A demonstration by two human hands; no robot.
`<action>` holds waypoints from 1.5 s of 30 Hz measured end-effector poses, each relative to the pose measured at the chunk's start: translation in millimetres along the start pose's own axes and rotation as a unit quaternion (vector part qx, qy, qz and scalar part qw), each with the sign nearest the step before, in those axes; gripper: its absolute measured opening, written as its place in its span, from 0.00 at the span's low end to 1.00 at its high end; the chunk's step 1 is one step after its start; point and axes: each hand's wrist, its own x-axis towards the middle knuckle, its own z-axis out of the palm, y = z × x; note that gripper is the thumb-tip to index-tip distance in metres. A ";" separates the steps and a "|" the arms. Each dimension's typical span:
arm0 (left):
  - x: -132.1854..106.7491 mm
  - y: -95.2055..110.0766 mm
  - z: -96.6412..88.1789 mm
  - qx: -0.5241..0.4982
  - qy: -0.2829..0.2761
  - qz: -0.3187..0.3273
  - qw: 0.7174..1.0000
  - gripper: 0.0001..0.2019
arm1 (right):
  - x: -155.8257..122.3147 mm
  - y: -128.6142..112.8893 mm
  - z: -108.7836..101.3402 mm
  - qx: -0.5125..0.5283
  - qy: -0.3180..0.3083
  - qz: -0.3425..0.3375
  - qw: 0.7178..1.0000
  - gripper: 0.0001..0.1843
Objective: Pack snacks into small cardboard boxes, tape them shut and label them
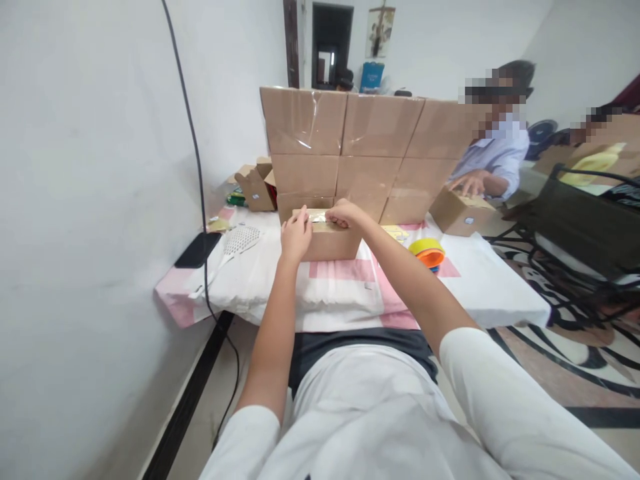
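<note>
A small brown cardboard box (330, 245) stands on the cloth-covered table in front of me. On its top left edge rests my left hand (297, 233), fingers stretched out and lying against the cardboard. My right hand (344, 213) is closed over the right part of the top. Between the two hands a shiny strip of clear tape (318, 217) lies along the box's top and runs to the curled fingers of my right hand. Those fingertips are partly hidden.
Right behind rises a wall of stacked cardboard boxes (370, 175) under clear film. Yellow and orange rings (427, 252) lie to the right, a black phone (198, 250) to the left. A black cable (193, 133) hangs at left. Another person's hand (471, 182) touches a box (461, 212).
</note>
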 end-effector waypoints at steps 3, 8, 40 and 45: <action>0.1 0.8 -0.8 -0.015 0.005 -0.002 1.000 0.27 | -4.4 -7.0 0.6 -0.075 0.020 -0.008 0.997 0.06; 0.8 1.1 -0.6 -0.029 0.014 -0.003 0.999 0.27 | -15.5 -17.3 -1.5 -0.195 0.050 -0.016 0.979 0.12; 0.8 -7.6 7.6 -0.033 0.043 0.001 0.999 0.26 | -56.3 199.2 -97.6 -0.286 0.185 -0.002 0.940 0.25; 1.7 -10.1 8.3 -0.026 0.039 -0.001 0.999 0.25 | -18.0 202.0 -112.2 -0.332 0.059 0.046 0.940 0.24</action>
